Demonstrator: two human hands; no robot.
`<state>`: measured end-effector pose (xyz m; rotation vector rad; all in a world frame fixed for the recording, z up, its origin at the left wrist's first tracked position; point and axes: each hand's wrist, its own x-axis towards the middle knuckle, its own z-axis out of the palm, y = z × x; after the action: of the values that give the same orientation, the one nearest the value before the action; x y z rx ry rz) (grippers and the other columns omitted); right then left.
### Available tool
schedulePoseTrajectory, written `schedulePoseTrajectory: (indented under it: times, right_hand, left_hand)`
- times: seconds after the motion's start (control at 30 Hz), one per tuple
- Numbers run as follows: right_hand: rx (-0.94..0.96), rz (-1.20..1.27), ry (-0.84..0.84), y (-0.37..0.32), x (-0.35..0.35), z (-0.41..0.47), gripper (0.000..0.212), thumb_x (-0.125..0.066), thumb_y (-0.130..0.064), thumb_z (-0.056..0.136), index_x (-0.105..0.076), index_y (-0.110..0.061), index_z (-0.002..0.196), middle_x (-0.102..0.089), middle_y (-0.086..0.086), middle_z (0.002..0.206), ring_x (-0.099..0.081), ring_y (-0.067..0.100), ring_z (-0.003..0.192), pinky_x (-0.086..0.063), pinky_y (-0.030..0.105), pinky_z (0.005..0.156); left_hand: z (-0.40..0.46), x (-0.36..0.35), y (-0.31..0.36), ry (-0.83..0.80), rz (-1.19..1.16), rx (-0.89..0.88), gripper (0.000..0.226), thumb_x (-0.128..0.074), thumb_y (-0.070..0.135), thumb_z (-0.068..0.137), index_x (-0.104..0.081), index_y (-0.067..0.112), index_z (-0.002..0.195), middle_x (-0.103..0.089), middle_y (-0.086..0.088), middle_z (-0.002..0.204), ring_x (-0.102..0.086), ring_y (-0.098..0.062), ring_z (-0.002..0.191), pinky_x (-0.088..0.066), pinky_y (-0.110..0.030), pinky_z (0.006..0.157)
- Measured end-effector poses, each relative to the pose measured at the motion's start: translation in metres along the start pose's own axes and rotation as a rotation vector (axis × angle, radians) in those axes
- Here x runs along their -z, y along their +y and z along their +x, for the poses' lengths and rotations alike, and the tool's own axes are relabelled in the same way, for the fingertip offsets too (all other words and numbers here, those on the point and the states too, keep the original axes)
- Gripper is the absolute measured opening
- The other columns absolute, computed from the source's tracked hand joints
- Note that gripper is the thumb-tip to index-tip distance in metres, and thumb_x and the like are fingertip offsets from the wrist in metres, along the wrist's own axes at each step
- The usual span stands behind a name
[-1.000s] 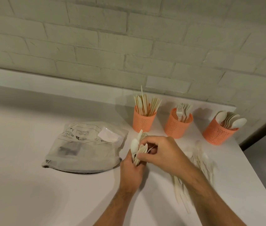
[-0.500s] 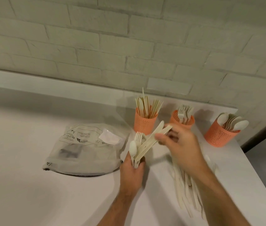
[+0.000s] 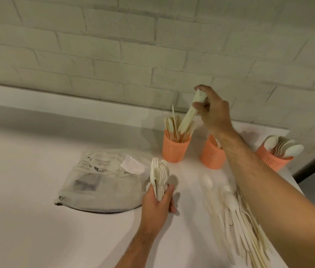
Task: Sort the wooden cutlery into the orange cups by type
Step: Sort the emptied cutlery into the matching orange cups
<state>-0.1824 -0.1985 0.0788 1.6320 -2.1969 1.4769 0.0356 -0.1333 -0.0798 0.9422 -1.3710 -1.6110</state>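
Above the left cup [image 3: 175,148], my right hand [image 3: 213,111] has its grip pinched on light, stiff knives [image 3: 188,115], held high on the handles, while my left hand [image 3: 157,205] clasps mixed cutlery [image 3: 159,175].

Orange cups: three, in a row near the wall — left cup [image 3: 175,148], middle cup [image 3: 211,156], right cup [image 3: 273,161].

Hands: two — left hand [image 3: 157,205], right hand [image 3: 213,111].

Printed bags: one [image 3: 102,179].

Wooden cutlery, by grouping:
- bundle in the left cup [image 3: 174,126]: many flat pieces, too crowded to count;
- spoons in the right cup [image 3: 284,147]: several, bowls overlapping, number unclear;
- contents of the middle cup: mostly hidden behind the forearm;
- handful in the left hand [image 3: 159,174]: at least one fork and several spoons;
- pieces in the right hand [image 3: 189,114]: a few stacked, number unclear;
- loose pile on the table [image 3: 236,215]: dozens, uncountable.
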Motion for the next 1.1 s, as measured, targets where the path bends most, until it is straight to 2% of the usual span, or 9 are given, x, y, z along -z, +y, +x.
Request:
schedulePoseTrajectory:
  times: [0.1,0.23,0.37,0.47,0.57,0.7,0.83,1.0,1.1]
  right_hand:
    - [0.01,-0.133,-0.1,0.018,-0.02,-0.002,0.035,-0.065,-0.014,0.095,-0.06,-0.025,0.128,-0.063,0.007,0.074,-0.062,0.02,0.069,-0.052,0.03,0.07]
    - [0.028,-0.356,-0.213,0.037,-0.035,-0.008,0.027,-0.064,-0.024,0.096,-0.065,-0.022,0.123,-0.073,0.007,0.095,-0.066,0.028,0.096,-0.047,0.041,0.096]
    - [0.016,-0.478,-0.303,0.033,-0.035,-0.013,0.028,-0.054,-0.033,0.101,-0.066,-0.028,0.126,-0.071,-0.002,0.116,-0.052,0.024,0.12,-0.028,0.041,0.1]
    - [-0.009,-0.573,-0.438,0.029,-0.031,-0.016,0.038,-0.04,-0.043,0.104,-0.051,-0.037,0.141,-0.044,-0.011,0.152,-0.028,0.022,0.142,-0.022,0.047,0.106]
    - [-0.016,-0.53,-0.431,0.017,-0.024,-0.022,0.048,-0.038,-0.045,0.104,-0.031,-0.043,0.151,-0.017,-0.016,0.164,-0.011,0.02,0.15,-0.017,0.053,0.113]
    - [0.039,-0.295,-0.297,-0.018,-0.013,-0.045,0.034,-0.056,-0.029,0.098,-0.058,-0.027,0.131,-0.06,-0.001,0.131,-0.054,0.022,0.118,-0.043,0.043,0.099]
    - [-0.073,-0.15,-0.753,-0.052,-0.006,-0.087,0.026,-0.075,-0.03,0.087,-0.068,-0.028,0.112,-0.067,-0.006,0.082,-0.06,0.008,0.064,-0.05,0.017,0.057]
    - [-0.151,-0.145,-0.717,-0.055,-0.02,-0.119,0.046,-0.083,-0.024,0.075,-0.064,-0.025,0.118,-0.071,-0.005,0.078,-0.067,0.005,0.069,-0.057,0.027,0.066]
    - [-0.186,-0.112,-0.653,-0.05,-0.018,-0.122,0.047,-0.075,-0.01,0.078,-0.062,-0.028,0.12,-0.071,-0.007,0.08,-0.065,0.002,0.066,-0.049,0.014,0.057]
  left_hand:
    - [0.0,0.0,0.001,-0.005,-0.003,0.005,0.012,-0.06,0.012,0.096,-0.057,0.003,0.088,-0.055,-0.004,0.053,-0.053,-0.017,0.04,-0.046,-0.023,0.043]
    - [0.001,0.0,0.001,0.001,0.001,0.012,0.009,-0.06,0.013,0.096,-0.057,0.007,0.09,-0.055,-0.004,0.054,-0.052,-0.017,0.04,-0.046,-0.024,0.043]
    - [0.001,0.0,-0.001,-0.002,0.002,0.01,0.009,-0.06,0.011,0.096,-0.058,0.006,0.089,-0.054,-0.006,0.054,-0.051,-0.018,0.041,-0.045,-0.024,0.043]
    - [0.001,-0.001,-0.001,-0.003,0.003,0.015,0.011,-0.06,0.011,0.096,-0.058,0.006,0.088,-0.054,-0.006,0.054,-0.051,-0.019,0.041,-0.045,-0.024,0.042]
    - [0.002,-0.001,-0.001,0.003,0.011,0.012,0.009,-0.06,0.011,0.096,-0.057,0.007,0.089,-0.053,-0.004,0.052,-0.05,-0.019,0.041,-0.044,-0.024,0.042]
    - [0.004,0.001,-0.008,0.021,0.095,-0.019,0.012,-0.062,0.017,0.096,-0.059,0.013,0.085,-0.054,0.003,0.051,-0.05,-0.015,0.045,-0.043,-0.027,0.048]
    - [0.005,0.0,-0.011,0.054,0.13,-0.018,0.011,-0.065,0.019,0.093,-0.06,0.024,0.084,-0.06,0.013,0.058,-0.054,-0.008,0.056,-0.045,-0.025,0.057]
    - [0.003,-0.003,-0.005,0.067,0.13,-0.061,0.018,-0.067,0.015,0.091,-0.064,0.023,0.108,-0.072,0.015,0.083,-0.067,-0.005,0.08,-0.049,-0.014,0.069]
    - [0.003,-0.002,-0.003,0.04,0.108,-0.063,0.034,-0.068,0.019,0.09,-0.061,0.024,0.123,-0.072,0.016,0.107,-0.065,0.0,0.104,-0.051,-0.018,0.088]
